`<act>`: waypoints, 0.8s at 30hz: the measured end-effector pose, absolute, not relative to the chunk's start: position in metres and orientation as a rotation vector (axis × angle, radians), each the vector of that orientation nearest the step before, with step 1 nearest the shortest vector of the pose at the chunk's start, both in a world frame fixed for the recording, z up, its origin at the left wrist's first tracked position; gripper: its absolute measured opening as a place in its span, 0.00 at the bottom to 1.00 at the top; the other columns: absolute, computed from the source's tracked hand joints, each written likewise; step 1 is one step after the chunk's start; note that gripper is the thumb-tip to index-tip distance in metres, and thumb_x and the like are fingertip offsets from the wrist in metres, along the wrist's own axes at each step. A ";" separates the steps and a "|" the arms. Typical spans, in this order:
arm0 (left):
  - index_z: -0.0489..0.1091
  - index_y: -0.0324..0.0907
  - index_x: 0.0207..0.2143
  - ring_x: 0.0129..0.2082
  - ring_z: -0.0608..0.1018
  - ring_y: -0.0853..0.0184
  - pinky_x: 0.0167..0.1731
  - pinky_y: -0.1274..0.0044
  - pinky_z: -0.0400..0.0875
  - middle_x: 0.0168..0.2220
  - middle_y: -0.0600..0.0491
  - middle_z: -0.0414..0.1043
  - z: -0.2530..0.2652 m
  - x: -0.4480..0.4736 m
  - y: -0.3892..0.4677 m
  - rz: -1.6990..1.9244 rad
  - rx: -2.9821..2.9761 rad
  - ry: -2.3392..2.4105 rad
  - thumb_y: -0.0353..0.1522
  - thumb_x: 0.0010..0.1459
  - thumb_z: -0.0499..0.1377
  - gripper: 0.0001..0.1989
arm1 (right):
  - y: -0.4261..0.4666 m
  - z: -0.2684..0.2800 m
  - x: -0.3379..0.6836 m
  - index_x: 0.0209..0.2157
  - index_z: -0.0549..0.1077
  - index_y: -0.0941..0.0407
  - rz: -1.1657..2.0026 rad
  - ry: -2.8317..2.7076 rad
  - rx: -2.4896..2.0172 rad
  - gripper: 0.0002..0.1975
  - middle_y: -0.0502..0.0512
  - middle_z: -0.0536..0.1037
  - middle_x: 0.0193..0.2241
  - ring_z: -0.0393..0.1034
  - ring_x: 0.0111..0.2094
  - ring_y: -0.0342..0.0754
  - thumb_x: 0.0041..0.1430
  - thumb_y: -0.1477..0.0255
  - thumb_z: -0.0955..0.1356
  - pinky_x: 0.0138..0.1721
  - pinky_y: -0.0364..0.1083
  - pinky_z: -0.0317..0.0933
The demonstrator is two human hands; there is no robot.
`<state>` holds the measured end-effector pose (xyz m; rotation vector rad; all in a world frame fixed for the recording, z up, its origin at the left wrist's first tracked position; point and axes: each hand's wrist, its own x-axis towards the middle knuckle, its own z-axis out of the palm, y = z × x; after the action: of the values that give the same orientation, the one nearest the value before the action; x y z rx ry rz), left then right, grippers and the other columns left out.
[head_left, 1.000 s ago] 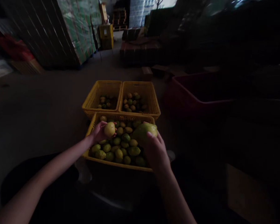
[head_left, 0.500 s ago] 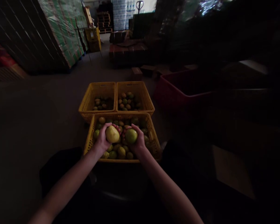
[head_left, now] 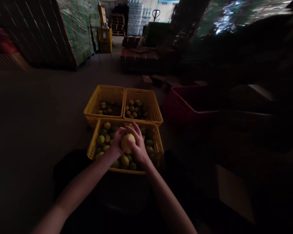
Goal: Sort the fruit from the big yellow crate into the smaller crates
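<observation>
Above the near yellow plastic crate (head_left: 92,143), a round pale-yellow fruit (head_left: 127,144) is held between my two hands. My left hand (head_left: 116,143) cups its left side, fingers mostly hidden behind it. My right hand (head_left: 138,148) wraps the right side, its thumb lying across the front and its fingers over the top. The fruit's exact kind is hard to tell in the dim light. Beneath my hands, several green and yellow fruits (head_left: 105,148) fill the near crate.
Two more yellow crates, a left one (head_left: 88,110) and a right one (head_left: 158,110), stand behind with fruit in them. A dark red bin (head_left: 178,100) is at the right, and a cardboard piece (head_left: 234,191) lies lower right. Wrapped green stacks (head_left: 75,32) rise at the back left.
My hands have come together. My right hand, which held a green fruit, is now on the yellow fruit with my left. The green fruit is no longer visible in my hand.
</observation>
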<state>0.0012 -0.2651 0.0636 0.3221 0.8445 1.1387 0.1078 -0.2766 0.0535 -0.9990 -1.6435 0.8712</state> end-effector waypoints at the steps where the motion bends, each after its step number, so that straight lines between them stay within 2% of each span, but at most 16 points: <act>1: 0.71 0.44 0.37 0.43 0.79 0.58 0.37 0.72 0.76 0.32 0.52 0.76 0.063 -0.002 -0.264 1.143 0.329 0.835 0.37 0.56 0.51 0.12 | -0.279 0.053 0.106 0.54 0.71 0.52 0.841 -1.714 -0.979 0.32 0.61 0.58 0.65 0.45 0.68 0.63 0.53 0.48 0.68 0.65 0.63 0.44; 3: 0.70 0.44 0.35 0.42 0.78 0.58 0.39 0.72 0.76 0.34 0.50 0.76 0.063 -0.007 -0.262 1.141 0.334 0.812 0.40 0.57 0.51 0.13 | -0.285 0.054 0.102 0.52 0.72 0.53 0.747 -1.802 -0.935 0.32 0.63 0.57 0.66 0.41 0.69 0.66 0.48 0.51 0.72 0.65 0.66 0.43; 4: 0.70 0.43 0.35 0.42 0.78 0.59 0.40 0.72 0.76 0.35 0.49 0.76 0.063 -0.008 -0.261 1.130 0.342 0.793 0.41 0.58 0.51 0.14 | -0.288 0.054 0.100 0.48 0.73 0.54 0.695 -1.816 -0.913 0.29 0.64 0.60 0.65 0.42 0.69 0.67 0.47 0.54 0.73 0.64 0.66 0.44; 7: 0.70 0.40 0.36 0.43 0.78 0.59 0.43 0.70 0.75 0.37 0.46 0.76 0.063 -0.010 -0.262 1.071 0.355 0.751 0.46 0.57 0.52 0.18 | -0.299 0.052 0.092 0.40 0.73 0.53 0.540 -1.732 -0.852 0.17 0.63 0.75 0.51 0.55 0.65 0.65 0.49 0.61 0.73 0.63 0.65 0.49; 9: 0.70 0.40 0.36 0.43 0.79 0.57 0.43 0.69 0.75 0.36 0.46 0.76 0.065 -0.011 -0.262 1.057 0.335 0.740 0.49 0.56 0.52 0.21 | -0.307 0.051 0.086 0.39 0.72 0.52 0.498 -1.646 -0.804 0.15 0.59 0.79 0.40 0.64 0.60 0.64 0.49 0.64 0.72 0.62 0.64 0.53; 11: 0.69 0.42 0.34 0.42 0.79 0.58 0.42 0.69 0.75 0.33 0.47 0.76 0.070 -0.014 -0.261 1.099 0.261 0.740 0.49 0.56 0.52 0.20 | -0.313 0.055 0.084 0.39 0.71 0.52 0.550 -1.549 -0.781 0.14 0.57 0.79 0.37 0.69 0.55 0.62 0.49 0.64 0.71 0.59 0.62 0.59; 14: 0.69 0.42 0.33 0.37 0.79 0.61 0.38 0.71 0.76 0.30 0.49 0.74 0.082 -0.024 -0.258 1.199 0.075 0.745 0.45 0.59 0.48 0.17 | -0.312 0.066 0.091 0.41 0.70 0.52 0.720 -1.320 -0.845 0.14 0.55 0.79 0.38 0.75 0.45 0.56 0.52 0.64 0.70 0.48 0.56 0.68; 18: 0.68 0.40 0.33 0.27 0.76 0.69 0.29 0.78 0.74 0.28 0.52 0.73 0.093 -0.035 -0.259 1.279 -0.063 0.575 0.38 0.58 0.50 0.12 | -0.293 0.073 0.115 0.38 0.71 0.52 0.946 -1.037 -0.970 0.13 0.51 0.78 0.34 0.74 0.33 0.49 0.53 0.62 0.70 0.35 0.49 0.68; 22: 0.65 0.41 0.28 0.20 0.71 0.74 0.20 0.83 0.67 0.23 0.55 0.68 0.089 -0.037 -0.268 1.123 0.007 0.276 0.36 0.57 0.53 0.08 | -0.274 0.059 0.128 0.35 0.73 0.52 1.078 -0.990 -0.992 0.16 0.51 0.77 0.35 0.72 0.38 0.51 0.45 0.59 0.73 0.37 0.50 0.68; 24: 0.61 0.42 0.22 0.15 0.67 0.74 0.15 0.83 0.61 0.19 0.56 0.63 0.084 -0.034 -0.273 1.013 0.092 0.235 0.36 0.56 0.53 0.11 | -0.271 0.053 0.124 0.32 0.72 0.51 1.090 -0.988 -1.013 0.15 0.50 0.75 0.31 0.70 0.35 0.50 0.46 0.57 0.72 0.35 0.48 0.66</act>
<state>-0.0344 -0.2728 0.0841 0.0919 0.2350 1.0131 0.1235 -0.2707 0.0527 -1.0135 -0.9881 1.0902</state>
